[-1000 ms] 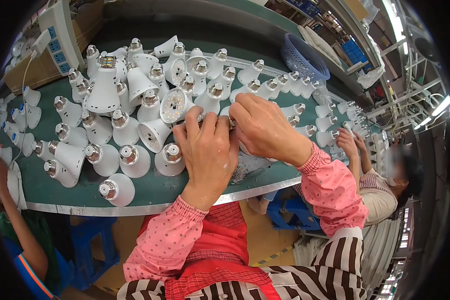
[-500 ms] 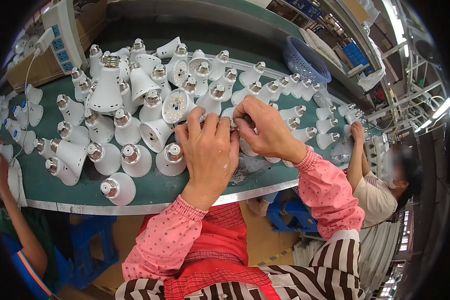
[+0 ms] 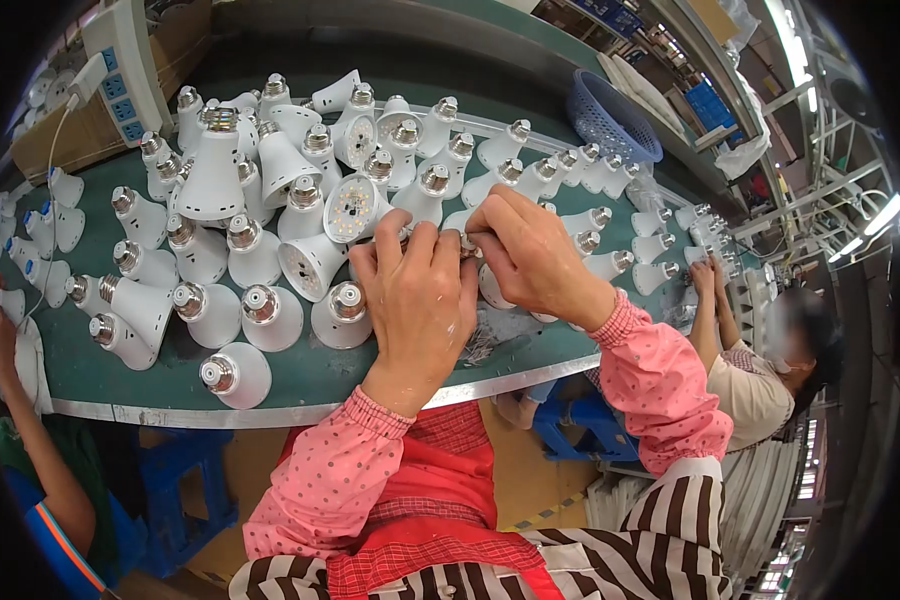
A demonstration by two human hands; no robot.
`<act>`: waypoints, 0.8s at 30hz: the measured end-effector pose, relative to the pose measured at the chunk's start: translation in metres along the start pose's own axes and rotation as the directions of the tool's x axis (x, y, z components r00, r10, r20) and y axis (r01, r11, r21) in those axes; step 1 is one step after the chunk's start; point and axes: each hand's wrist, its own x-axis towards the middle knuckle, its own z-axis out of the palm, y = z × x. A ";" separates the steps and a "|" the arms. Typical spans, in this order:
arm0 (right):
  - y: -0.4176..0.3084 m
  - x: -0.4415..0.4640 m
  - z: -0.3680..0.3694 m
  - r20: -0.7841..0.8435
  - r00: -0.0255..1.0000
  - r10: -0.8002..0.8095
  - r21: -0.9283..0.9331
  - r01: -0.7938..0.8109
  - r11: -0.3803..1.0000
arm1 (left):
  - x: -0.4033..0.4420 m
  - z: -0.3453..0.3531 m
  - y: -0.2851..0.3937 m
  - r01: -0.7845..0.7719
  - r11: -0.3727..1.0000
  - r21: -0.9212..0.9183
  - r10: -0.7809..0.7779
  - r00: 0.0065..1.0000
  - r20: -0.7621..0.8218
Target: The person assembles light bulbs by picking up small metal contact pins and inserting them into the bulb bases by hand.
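Observation:
My left hand (image 3: 420,300) is closed with curled fingers around a white bulb housing, mostly hidden under it. Beside it, my right hand (image 3: 540,255) pinches at the metal cap (image 3: 467,246) of that same housing, thumb and index finger pressed together. Many white bulb housings with silver screw caps stand on the green table (image 3: 300,380). One housing (image 3: 351,209) just left of my left hand shows a round plate of LEDs, and a housing with its cap upward (image 3: 341,315) touches the space beside my left wrist.
A blue plastic basket (image 3: 613,118) sits beyond the table's back edge. At the upper left is a power strip (image 3: 117,85) with a cable. Co-workers' hands show at the right (image 3: 708,285) and left (image 3: 0,325). Blue stools (image 3: 185,490) stand below the table.
My right fingers have shifted slightly around the metal cap, while my left hand has stayed in place. The co-worker's hands at the right have moved.

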 end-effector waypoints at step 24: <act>0.011 0.009 -0.004 0.395 0.725 0.565 0.601 -0.669 0.438 | 0.000 -0.002 0.001 0.015 0.999 0.031 -0.015 1.000 -0.004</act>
